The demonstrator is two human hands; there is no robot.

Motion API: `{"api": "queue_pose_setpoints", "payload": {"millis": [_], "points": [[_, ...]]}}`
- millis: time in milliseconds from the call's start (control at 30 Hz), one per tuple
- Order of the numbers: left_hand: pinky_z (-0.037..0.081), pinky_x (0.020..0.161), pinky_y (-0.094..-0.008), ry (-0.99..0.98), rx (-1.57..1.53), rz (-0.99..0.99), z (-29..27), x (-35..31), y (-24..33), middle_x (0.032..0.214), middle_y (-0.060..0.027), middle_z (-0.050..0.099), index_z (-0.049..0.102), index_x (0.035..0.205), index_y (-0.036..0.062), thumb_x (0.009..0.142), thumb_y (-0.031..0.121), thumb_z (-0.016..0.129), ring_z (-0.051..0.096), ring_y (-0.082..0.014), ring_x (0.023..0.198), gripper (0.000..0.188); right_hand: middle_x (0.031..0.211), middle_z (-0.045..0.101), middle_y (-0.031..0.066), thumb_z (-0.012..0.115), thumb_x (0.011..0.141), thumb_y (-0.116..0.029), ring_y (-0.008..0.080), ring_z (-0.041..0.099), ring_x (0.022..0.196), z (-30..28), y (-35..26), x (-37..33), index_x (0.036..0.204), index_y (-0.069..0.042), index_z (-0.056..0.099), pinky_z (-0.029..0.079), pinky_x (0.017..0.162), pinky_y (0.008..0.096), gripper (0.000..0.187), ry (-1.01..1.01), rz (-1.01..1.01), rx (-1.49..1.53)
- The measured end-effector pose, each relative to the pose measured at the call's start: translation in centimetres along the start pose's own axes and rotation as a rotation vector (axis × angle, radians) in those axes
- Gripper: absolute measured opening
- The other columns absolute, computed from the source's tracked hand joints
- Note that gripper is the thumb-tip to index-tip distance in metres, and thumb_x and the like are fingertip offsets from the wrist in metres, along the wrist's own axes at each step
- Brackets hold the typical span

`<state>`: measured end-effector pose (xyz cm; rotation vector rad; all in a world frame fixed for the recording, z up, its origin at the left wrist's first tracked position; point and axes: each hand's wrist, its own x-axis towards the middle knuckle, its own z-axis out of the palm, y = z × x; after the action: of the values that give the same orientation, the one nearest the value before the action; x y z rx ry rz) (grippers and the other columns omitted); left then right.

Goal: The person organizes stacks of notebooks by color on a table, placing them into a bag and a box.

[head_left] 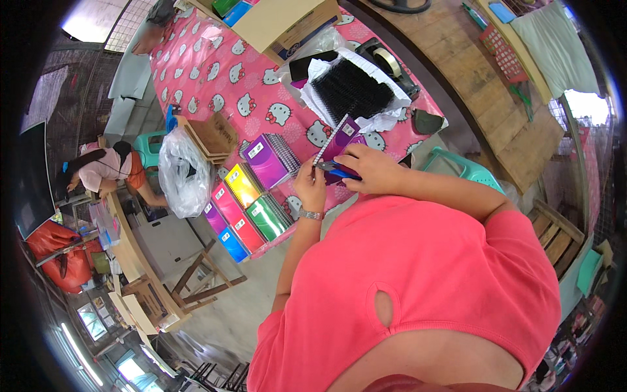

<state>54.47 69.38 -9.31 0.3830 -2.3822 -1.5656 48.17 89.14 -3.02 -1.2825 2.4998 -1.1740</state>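
Pinched at its coil (330, 140) by closed fingers of the left hand (309, 188): purple spiral notebook (344, 136), at the near edge of the table (258, 59). Clamped in curled fingers of the right hand (373, 168): blue-handled pliers (341, 171), beside the coil.

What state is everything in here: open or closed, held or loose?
Right hand: gripping the tool.
Blue-handled tool: held; jaws too small to read.
Left hand: at the notebook's lower end; grip unclear.
Purple notebook by the hands: closed.
Stacked notebooks: closed, set in rows.
Black coils: loose, heaped on white paper.
Plastic bag: see-through, puffed out.
Pink tablecloth: spread out.
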Motion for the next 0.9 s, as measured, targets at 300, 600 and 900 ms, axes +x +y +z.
{"api": "queue_pose_setpoints", "payload": {"millis": [300, 600, 900], "points": [[0.05, 0.077, -0.0358, 0.15, 0.243, 0.26, -3.0, 2.2, 4.5, 0.095, -0.0125, 0.067, 0.066, 0.105, 0.0013, 0.083, 0.0, 0.061, 0.065, -0.0242, 0.089, 0.022, 0.108, 0.059, 0.0086, 0.068, 0.086, -0.019, 0.0198, 0.06, 0.1, -0.9, 0.3, -0.2, 0.126, -0.004, 0.051, 0.048, 0.088, 0.035, 0.046, -0.198, 0.423, 0.791], [0.037, 0.084, -0.0427, 0.106, 0.922, 0.317, -10.2, 11.1, 4.3, 0.087, -0.0081, 0.064, 0.064, 0.097, 0.0097, 0.08, 0.012, 0.056, 0.057, -0.0294, 0.089, 0.019, 0.103, 0.059, 0.0184, 0.072, 0.069, -0.025, 0.0371, 0.06, 0.099, -0.4, 9.2, -6.2, 0.111, -0.003, 0.056, 0.051, 0.081, 0.047, 0.05, -0.191, 0.691, -0.201], [0.027, 0.111, -0.0513, 0.017, 0.743, -0.12, -10.2, 7.9, -5.0, 0.149, -0.0314, 0.026, 0.039, 0.144, 0.0145, 0.09, 0.026, 0.059, 0.026, -0.0458, 0.138, 0.058, 0.088, 0.059, 0.0135, 0.064, 0.079, -0.016, 0.0343, 0.062, 0.083, -1.7, 8.4, -0.4, 0.093, -0.007, 0.061, 0.052, 0.071, 0.0437, 0.017, 0.127, 0.475, -0.316]]}}
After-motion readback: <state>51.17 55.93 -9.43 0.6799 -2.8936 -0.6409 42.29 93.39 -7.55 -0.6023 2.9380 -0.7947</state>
